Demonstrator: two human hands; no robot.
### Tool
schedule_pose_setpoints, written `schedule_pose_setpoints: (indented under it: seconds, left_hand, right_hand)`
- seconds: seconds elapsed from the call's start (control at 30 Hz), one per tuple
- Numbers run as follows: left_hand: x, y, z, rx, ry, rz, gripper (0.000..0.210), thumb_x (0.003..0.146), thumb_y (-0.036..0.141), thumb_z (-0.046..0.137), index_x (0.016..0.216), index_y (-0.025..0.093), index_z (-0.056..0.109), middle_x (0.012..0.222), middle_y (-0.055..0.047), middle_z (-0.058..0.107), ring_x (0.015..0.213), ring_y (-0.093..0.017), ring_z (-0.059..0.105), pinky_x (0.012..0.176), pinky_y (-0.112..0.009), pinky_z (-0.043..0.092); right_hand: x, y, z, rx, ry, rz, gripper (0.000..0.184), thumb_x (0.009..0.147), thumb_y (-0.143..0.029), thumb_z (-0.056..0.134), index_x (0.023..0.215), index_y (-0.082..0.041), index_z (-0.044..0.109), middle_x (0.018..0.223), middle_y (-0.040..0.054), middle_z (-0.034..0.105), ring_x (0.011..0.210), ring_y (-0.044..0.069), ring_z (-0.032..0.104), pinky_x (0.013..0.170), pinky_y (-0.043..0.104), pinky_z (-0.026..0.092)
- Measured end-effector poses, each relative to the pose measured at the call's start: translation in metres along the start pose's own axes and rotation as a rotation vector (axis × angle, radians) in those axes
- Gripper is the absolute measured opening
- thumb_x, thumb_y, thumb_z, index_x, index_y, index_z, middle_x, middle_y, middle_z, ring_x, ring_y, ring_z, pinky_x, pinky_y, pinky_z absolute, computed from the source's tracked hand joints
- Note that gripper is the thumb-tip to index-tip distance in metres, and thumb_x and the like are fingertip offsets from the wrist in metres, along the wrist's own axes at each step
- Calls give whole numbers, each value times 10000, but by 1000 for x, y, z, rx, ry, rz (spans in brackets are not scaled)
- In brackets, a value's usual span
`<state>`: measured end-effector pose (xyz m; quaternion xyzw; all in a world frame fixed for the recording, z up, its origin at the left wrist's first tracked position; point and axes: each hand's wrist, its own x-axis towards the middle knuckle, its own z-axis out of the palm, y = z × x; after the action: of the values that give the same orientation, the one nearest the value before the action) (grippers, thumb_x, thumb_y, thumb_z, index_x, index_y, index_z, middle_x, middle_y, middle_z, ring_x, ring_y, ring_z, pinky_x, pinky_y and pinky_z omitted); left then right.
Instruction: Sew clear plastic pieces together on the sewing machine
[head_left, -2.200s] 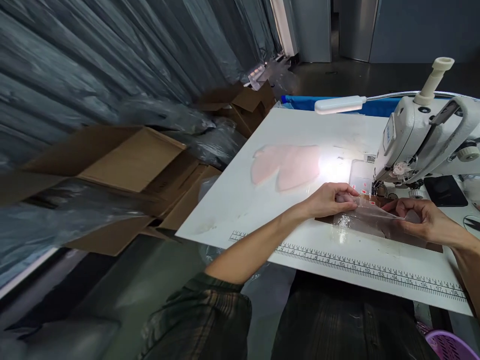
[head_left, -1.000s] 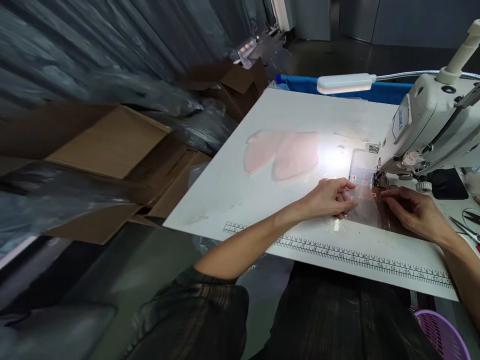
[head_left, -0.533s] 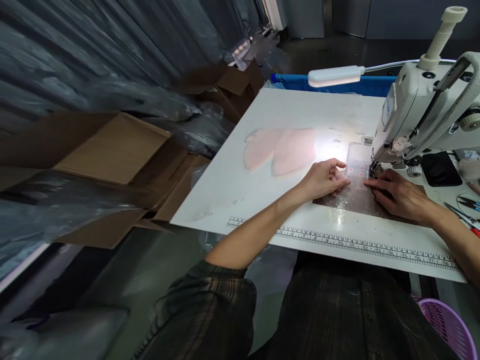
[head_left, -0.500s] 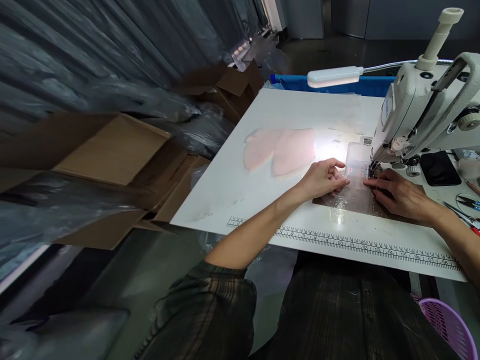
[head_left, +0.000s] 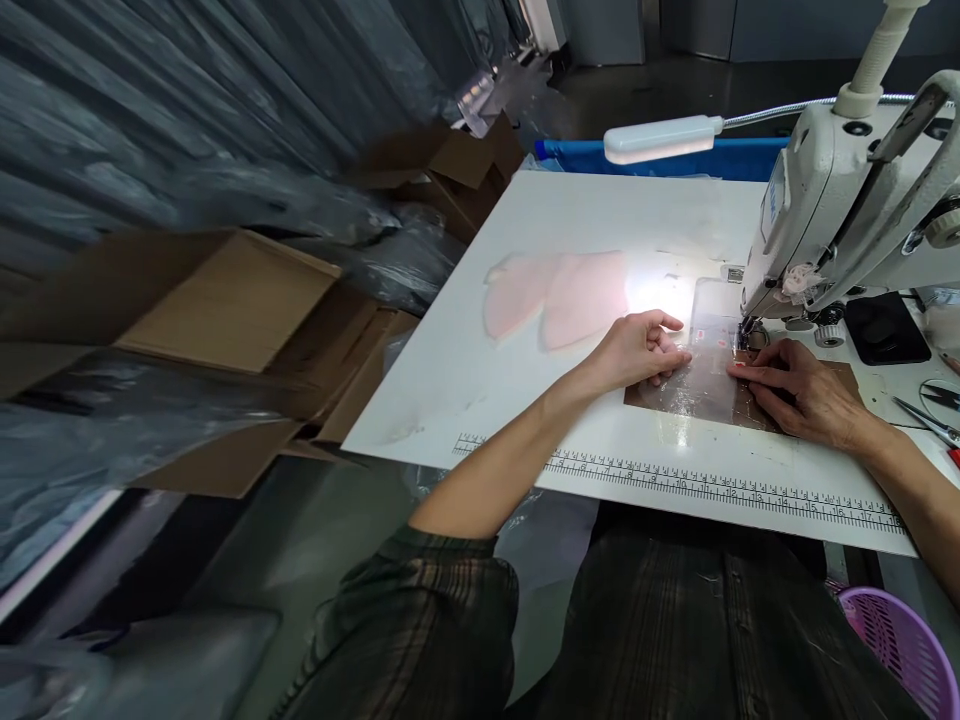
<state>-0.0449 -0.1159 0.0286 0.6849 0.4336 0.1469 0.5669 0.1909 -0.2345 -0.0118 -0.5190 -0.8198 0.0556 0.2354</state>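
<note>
A clear plastic sheet (head_left: 709,395) with small red marks lies over a brown piece (head_left: 840,375) under the sewing machine (head_left: 814,210). My left hand (head_left: 645,345) is at the sheet's left side, index finger raised, the other fingers curled toward the thumb at the plastic. My right hand (head_left: 806,390) lies on the brown piece with its fingers stretched out and apart. Its index fingertip presses beside a red mark, just in front of the presser foot (head_left: 745,335). The sheet's part under the foot is partly hidden.
Pale pink cut pieces (head_left: 559,295) lie left on the white table (head_left: 420,400). A ruler strip (head_left: 675,480) runs along its front edge. Scissors (head_left: 926,420) and a black pad (head_left: 886,328) are at right. A lamp (head_left: 664,138) hangs behind; cardboard boxes (head_left: 232,300) stand left.
The view has shifted slightly. The plastic sheet's red marks sit a little differently near the presser foot, and more of the brown piece shows beside it. Both hands keep nearly the same pose.
</note>
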Motion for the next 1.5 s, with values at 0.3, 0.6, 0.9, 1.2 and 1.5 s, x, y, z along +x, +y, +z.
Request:
schedule_pose_setpoints:
  seconds: [0.3,0.6,0.9,1.2,1.5]
  left_hand:
    - [4,-8,0,-3,-9,12,341,808,86,743,1121,97,610,644,41,624,461,-55,556,460,-217,475]
    - [7,-20,-5,-15,-50,94,420,788,201,764,1166,96,611,712,-10,664,536,-93,603,496,-248,500]
    - [8,-21,-6,22,-53,87,406,822,224,766,1184,114,619,749,-26,672,548,-93,596,505,-254,492]
    - [18,-18,9,816,75,836,211,962,305,560,890,176,711,1050,-94,715,849,-180,619,644,-300,471]
    - [34,-8,23,1060,-184,959,326,1015,371,469,1046,159,714,1225,-139,685,933,-222,595,828,-365,414]
  right_hand:
    - [-3,-3,5,-32,50,6,376,1016,-311,453,1246,-212,733,1035,140,603,938,231,611,760,366,577]
    - [-3,-14,-10,50,-74,37,358,973,-262,466,1164,-278,770,1067,109,634,984,220,633,868,390,583]
    - [-3,-15,-5,-34,-2,-94,341,978,-230,476,1112,-232,790,1008,128,624,972,234,621,823,390,579]
    - [-7,-15,0,-23,9,-40,346,964,-231,486,1152,-266,775,1049,122,623,1008,237,611,877,426,572]
    - [-7,-16,4,-50,46,-39,326,957,-211,499,1159,-227,754,1065,133,646,1031,263,615,887,458,578]
